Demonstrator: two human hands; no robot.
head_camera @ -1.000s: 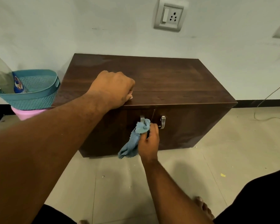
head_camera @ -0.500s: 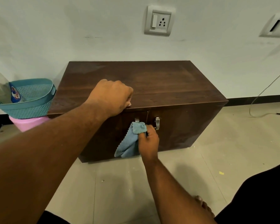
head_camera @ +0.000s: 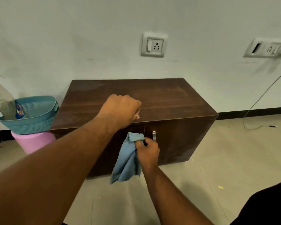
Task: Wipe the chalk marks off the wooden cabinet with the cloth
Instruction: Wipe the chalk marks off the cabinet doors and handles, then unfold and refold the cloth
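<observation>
A right hand (head_camera: 147,151) is pinching a blue cloth (head_camera: 126,161) against the wooden cabinet (head_camera: 169,101) front beside a metal handle (head_camera: 154,135); the fisted left hand (head_camera: 120,109) is bracing on top. A teal basket (head_camera: 32,117) is sitting nearby.

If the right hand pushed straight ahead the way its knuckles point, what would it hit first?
Most likely the cabinet's front, near the seam between the doors. The right hand holds the blue cloth just left of the metal handle. Depth is unclear; it may already be touching.
</observation>
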